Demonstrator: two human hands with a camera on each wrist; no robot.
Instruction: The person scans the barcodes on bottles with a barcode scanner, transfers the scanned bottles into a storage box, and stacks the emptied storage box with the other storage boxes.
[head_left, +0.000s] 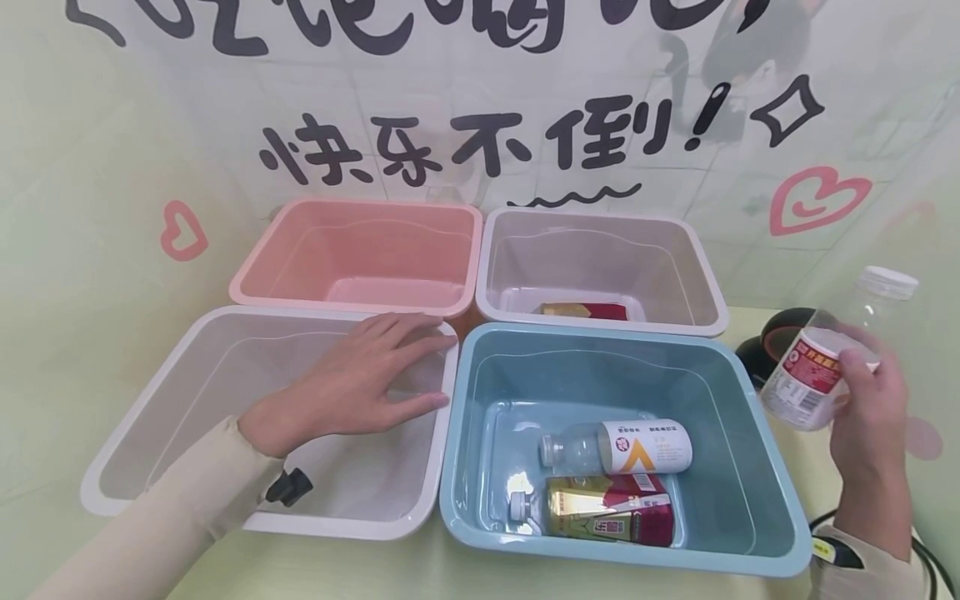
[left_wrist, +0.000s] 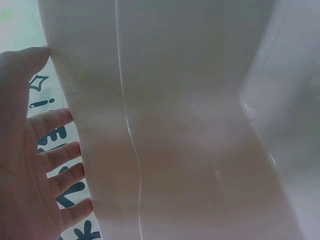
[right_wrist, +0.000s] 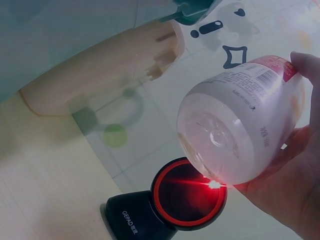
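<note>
My right hand (head_left: 873,408) grips a clear plastic bottle (head_left: 802,379) with a white cap and a red and white label. The bottle is tilted, its cap up and away to the right. In the right wrist view its base overlaps a black scanner (right_wrist: 145,212) marked GEPAD, and a bright red light shows at the bottle's lower edge. At the near left, my left hand (head_left: 352,379) is spread over a light grey bin (head_left: 176,383). Its fingertips and thumb tip lie at that bin's right rim, around no object.
A blue bin (head_left: 600,337) holds a white-labelled bottle (head_left: 648,446) and a gold-and-red-labelled bottle (head_left: 611,508), both lying down. Behind stand a pink bin (head_left: 360,242) and a second grey bin (head_left: 592,242) with a gold-and-red item (head_left: 585,311). A cable (head_left: 930,558) runs at the right.
</note>
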